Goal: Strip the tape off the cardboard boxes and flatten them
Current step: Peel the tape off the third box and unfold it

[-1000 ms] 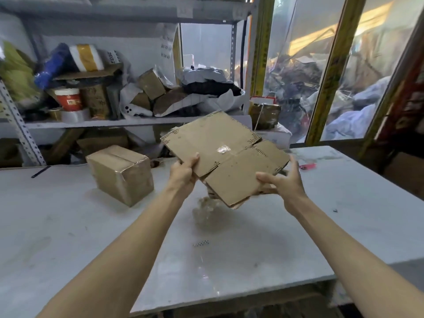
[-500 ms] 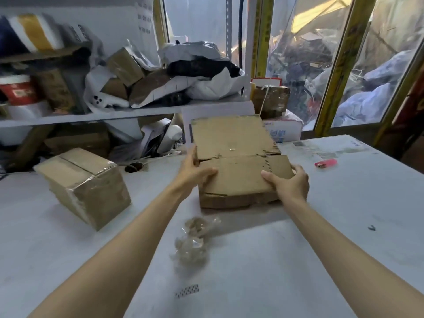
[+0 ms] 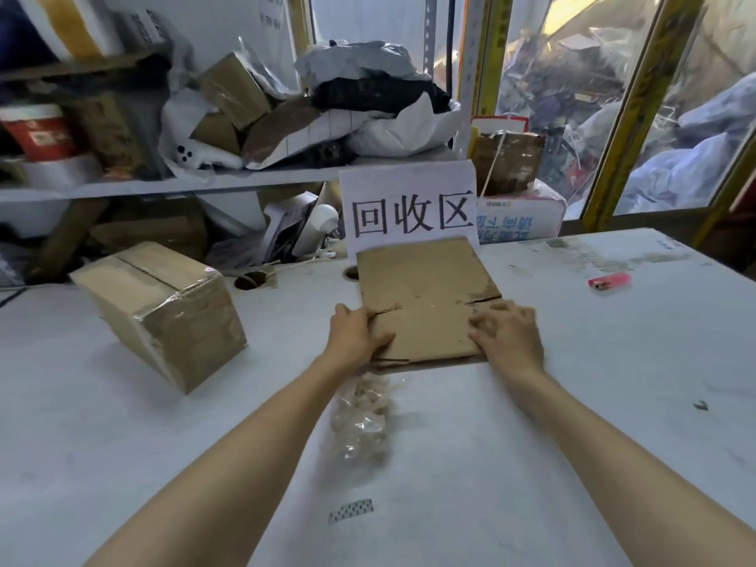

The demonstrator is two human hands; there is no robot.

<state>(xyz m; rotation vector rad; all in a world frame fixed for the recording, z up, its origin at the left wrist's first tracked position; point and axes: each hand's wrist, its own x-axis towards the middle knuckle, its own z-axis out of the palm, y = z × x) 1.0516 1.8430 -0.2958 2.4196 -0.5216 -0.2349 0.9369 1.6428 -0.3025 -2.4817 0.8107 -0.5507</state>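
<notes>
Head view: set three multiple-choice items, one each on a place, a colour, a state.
1. The wad of stripped tape lies: A. on the floor B. on the table, just nearer than the flattened cardboard box C. inside a bin
2. The lighter is: A. pink B. green C. black
3. The left hand and right hand: A. both rest on the flattened cardboard box B. both hang clear of it C. one holds the lighter
B: it sits on the table by the box's near edge. A: its body shows pink. A: both lie on the cardboard.
</notes>
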